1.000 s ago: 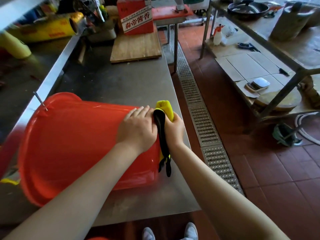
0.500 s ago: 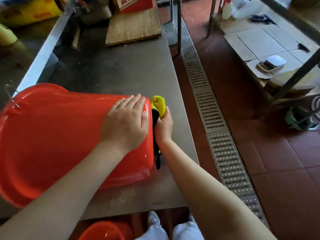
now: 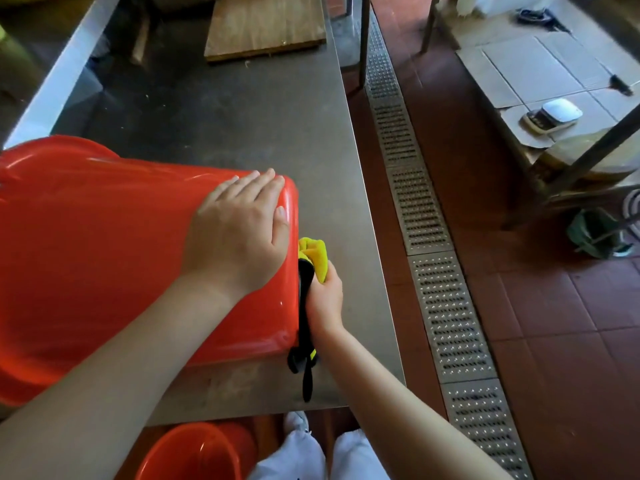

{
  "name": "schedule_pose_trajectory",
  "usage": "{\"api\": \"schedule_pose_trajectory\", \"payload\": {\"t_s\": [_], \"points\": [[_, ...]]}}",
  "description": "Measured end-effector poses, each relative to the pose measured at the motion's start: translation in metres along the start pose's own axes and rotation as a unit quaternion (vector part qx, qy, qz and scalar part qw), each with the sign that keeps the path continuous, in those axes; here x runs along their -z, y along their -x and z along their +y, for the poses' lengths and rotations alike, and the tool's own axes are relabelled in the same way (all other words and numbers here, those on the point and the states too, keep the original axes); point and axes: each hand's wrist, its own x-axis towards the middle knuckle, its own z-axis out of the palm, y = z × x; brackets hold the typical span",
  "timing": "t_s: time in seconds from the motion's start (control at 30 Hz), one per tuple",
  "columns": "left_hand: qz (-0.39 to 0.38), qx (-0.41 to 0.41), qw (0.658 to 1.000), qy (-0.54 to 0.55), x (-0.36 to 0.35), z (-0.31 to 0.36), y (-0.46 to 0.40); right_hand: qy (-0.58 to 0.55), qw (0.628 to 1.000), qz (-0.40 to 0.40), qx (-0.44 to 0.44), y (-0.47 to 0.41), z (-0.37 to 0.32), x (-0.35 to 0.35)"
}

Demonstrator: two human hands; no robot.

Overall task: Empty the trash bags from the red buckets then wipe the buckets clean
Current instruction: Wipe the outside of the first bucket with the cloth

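A large red bucket (image 3: 104,258) lies on its side on the steel table (image 3: 225,109), its bottom facing right. My left hand (image 3: 239,233) rests flat on the bucket's upper wall near the base, fingers straight. My right hand (image 3: 323,296) grips a yellow and black cloth (image 3: 310,271) and holds it against the bucket's bottom. A black strip of the cloth hangs down to the table. A second red bucket (image 3: 194,452) stands on the floor under the table's near edge. No trash bag shows.
A wooden board (image 3: 266,26) lies at the table's far end. A metal floor drain grate (image 3: 429,244) runs along the red tiled floor to the right. Another metal table (image 3: 571,109) with flattened cardboard and a small scale stands at the right.
My right hand has slid the cloth down the bucket's bottom toward me. The view has tilted further down, bringing the floor bucket into sight. My left hand stays on the bucket.
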Motion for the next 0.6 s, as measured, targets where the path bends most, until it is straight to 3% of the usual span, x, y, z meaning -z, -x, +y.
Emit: {"api": "schedule_pose_trajectory", "payload": {"t_s": [0.13, 0.3, 0.43, 0.6], "points": [[0.000, -0.005, 1.000, 0.000, 0.002, 0.000, 0.002, -0.099, 0.992, -0.028, 0.072, 0.021, -0.034, 0.005], [-0.001, -0.008, 1.000, 0.003, 0.002, -0.001, 0.001, -0.097, 0.975, 0.013, 0.201, -0.001, -0.068, -0.010], [-0.001, -0.008, 1.000, 0.002, 0.002, -0.001, 0.001, -0.071, 0.975, 0.060, 0.201, -0.033, -0.063, -0.027], [-0.003, -0.005, 1.000, 0.001, 0.002, 0.000, 0.002, -0.001, 0.983, 0.058, 0.172, -0.057, -0.043, -0.032]]}}
